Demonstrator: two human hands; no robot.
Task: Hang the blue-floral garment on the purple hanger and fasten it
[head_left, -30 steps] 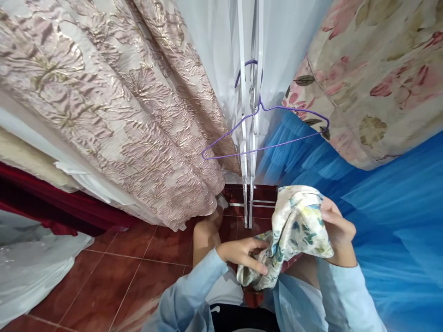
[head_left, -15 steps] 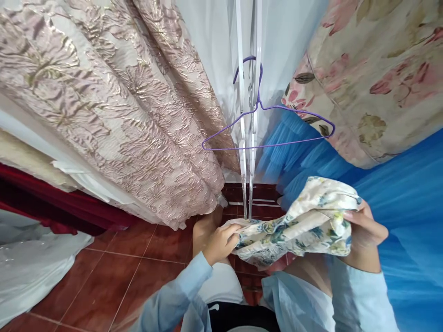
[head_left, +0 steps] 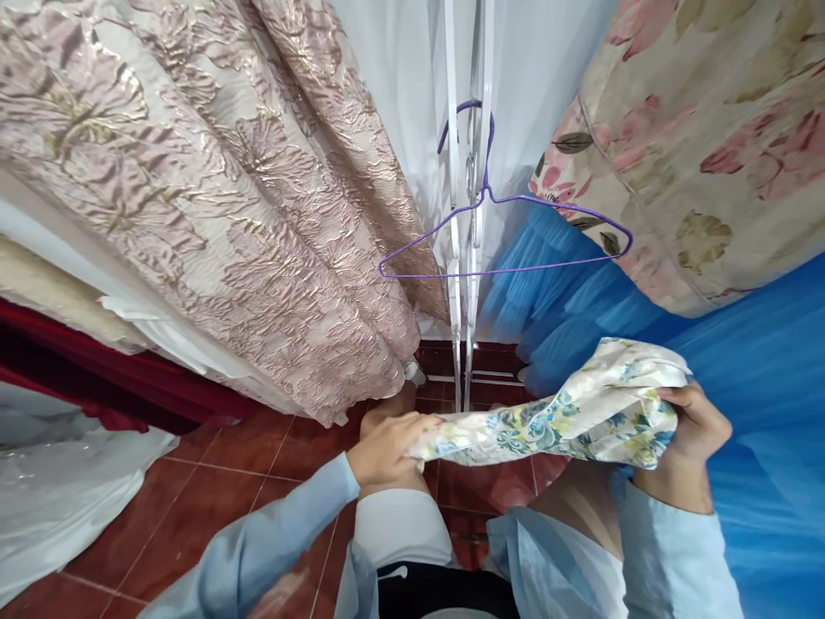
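A white garment with blue and yellow flowers is stretched between my two hands, above my lap. My left hand is closed on its narrow gathered end. At the wider, bunched end, my right hand grips the cloth, thumb on top. What kind of garment it is I cannot make out. Above it, a bare purple wire hanger hangs by its hook on the white metal rack.
A pink embossed floral dress hangs at the left, with dark red cloth below. To the right hang a cream rose-print fabric and blue tulle. The floor has red tiles.
My left hand has moved left and my right hand slightly right, drawing the garment longer and tauter between them. The hanger still hangs on the rack.
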